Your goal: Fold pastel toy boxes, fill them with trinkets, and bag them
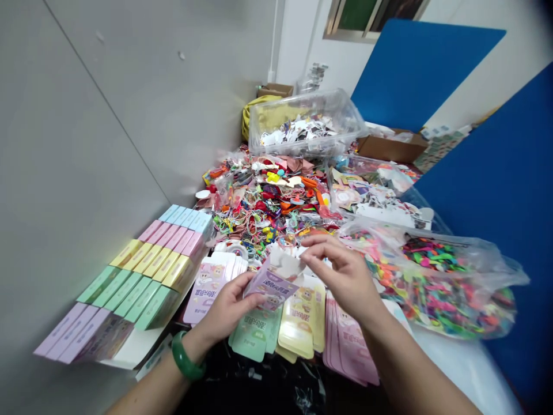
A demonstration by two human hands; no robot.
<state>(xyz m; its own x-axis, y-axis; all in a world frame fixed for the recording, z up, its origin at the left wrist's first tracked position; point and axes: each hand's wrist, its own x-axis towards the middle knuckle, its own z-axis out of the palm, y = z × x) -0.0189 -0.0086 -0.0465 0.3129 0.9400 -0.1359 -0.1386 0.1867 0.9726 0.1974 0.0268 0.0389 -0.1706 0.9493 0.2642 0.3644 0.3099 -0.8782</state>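
Note:
My left hand [235,302], with a green bangle at its wrist, grips a purple printed box [272,288] by its left side. The box's top flaps stand up, white inside. My right hand [334,268] is at the upper right of the box, its bent thumb and fingers by the white flap; whether they pinch it is too small to tell. Beneath lie flat stacks of green cards [254,334], yellow cards [298,323] and pink cards [348,346], with purple ones [211,285] to the left.
Rows of upright coloured boxes [142,259] stand on the left by a grey wall. A heap of small colourful trinkets [276,196] spreads ahead, below a clear bin [345,115]. Bags of bright pieces [458,294] lie right, near blue panels [423,69].

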